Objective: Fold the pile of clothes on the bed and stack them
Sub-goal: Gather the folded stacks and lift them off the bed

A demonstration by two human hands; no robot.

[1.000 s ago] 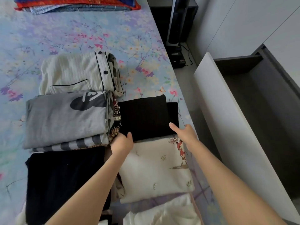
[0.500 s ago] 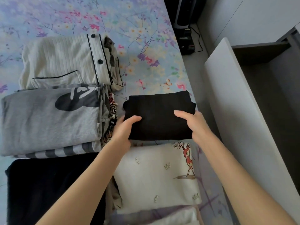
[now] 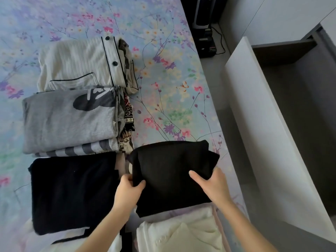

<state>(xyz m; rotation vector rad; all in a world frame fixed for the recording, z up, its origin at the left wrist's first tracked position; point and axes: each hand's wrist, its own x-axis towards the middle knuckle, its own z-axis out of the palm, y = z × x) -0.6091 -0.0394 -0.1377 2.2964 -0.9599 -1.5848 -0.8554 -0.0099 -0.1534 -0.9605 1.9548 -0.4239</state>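
We see the left hand gripping the left edge of a small black cloth, thumb on top and fingers curled under it. The right hand grips the right edge near a corner the same way, thumb flat on top. Both hands are closed around this one cloth, which sits low and in the middle of the frame, near the right side of the bed. Half a second ago the black cloth lay higher up, above a white cloth with a little deer on it. Now it has come down over that spot and we cannot see the deer any more. The hands held it then too. The black cloth is folded into a thick, soft square with a bumpy right corner. To its left lies a big black cloth, flat and dark. Above that sits a smooth grey shirt with a dark print, on top of a striped cloth. In the upper left is a cream top with thin ribs, dark trim and round buttons. A puffy white cloth peeks out at the bottom. The bed has a flowery blue sheet. On the right stands an open drawer with a smooth white front.
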